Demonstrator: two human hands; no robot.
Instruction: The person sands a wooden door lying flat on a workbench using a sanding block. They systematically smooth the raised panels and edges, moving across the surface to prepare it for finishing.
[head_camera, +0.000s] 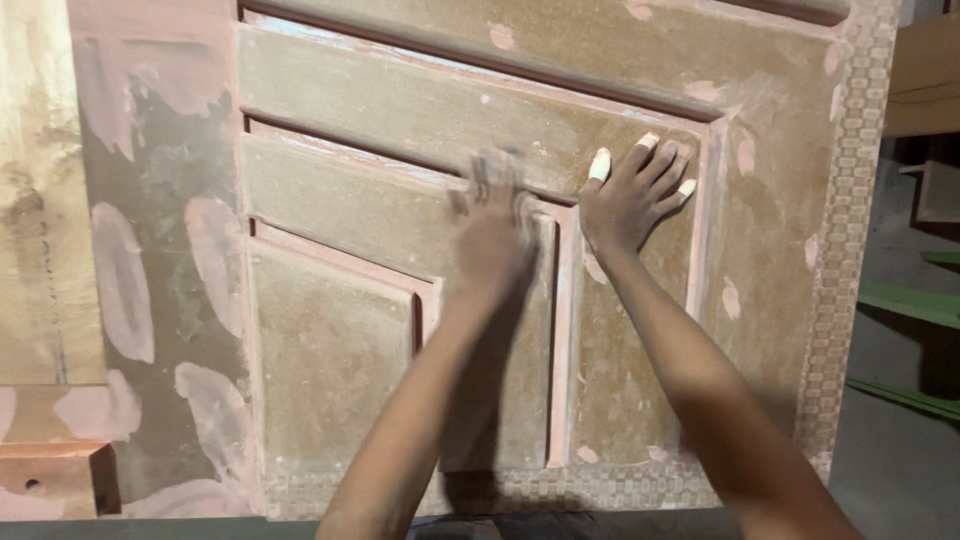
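Observation:
A large carved wooden door panel (330, 330) fills the view, with stepped recessed frames and pale pink filler patches. My left hand (492, 225) is blurred with motion against the stepped moulding near the panel's middle, gripping a small greyish sanding piece (495, 168). My right hand (635, 195) lies flat with spread fingers on the recessed panel just to the right, pressing on the wood. Several of its fingertips are coated white.
A patterned carved border (850, 200) runs down the door's right edge and along the bottom. Green boards (905, 300) and a grey floor lie to the right. Another wooden piece (50, 470) stands at the lower left.

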